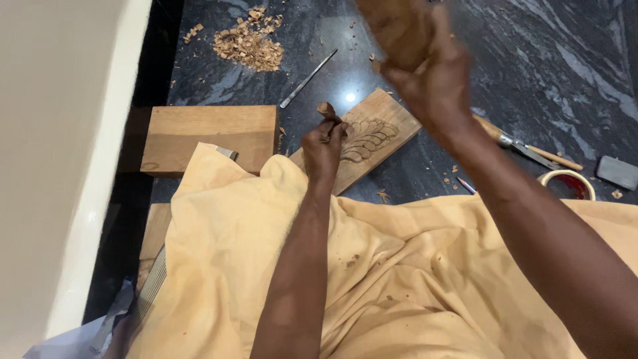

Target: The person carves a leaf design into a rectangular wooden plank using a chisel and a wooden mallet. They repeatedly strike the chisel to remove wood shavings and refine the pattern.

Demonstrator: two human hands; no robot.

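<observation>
Both hands are closed from my head view: the left hand (323, 145) grips a chisel (328, 114) set on the carved plank (372, 136), the right hand (425, 73) holds a blurred wooden mallet (397, 26) raised above that plank. I judge a glancing blow could skid the edge across the leaf carving or catch the left knuckles.

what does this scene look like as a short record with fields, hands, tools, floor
left hand: left hand grips a chisel, tip on the carved board
right hand: right hand raised, blurred, holding a wooden mallet
board: leaf pattern cut in it, lying tilted on the dark stone floor
nearby: plain wood block at left, shavings, metal tool, more chisels, tape roll, grey stone
lap: yellow cloth
</observation>
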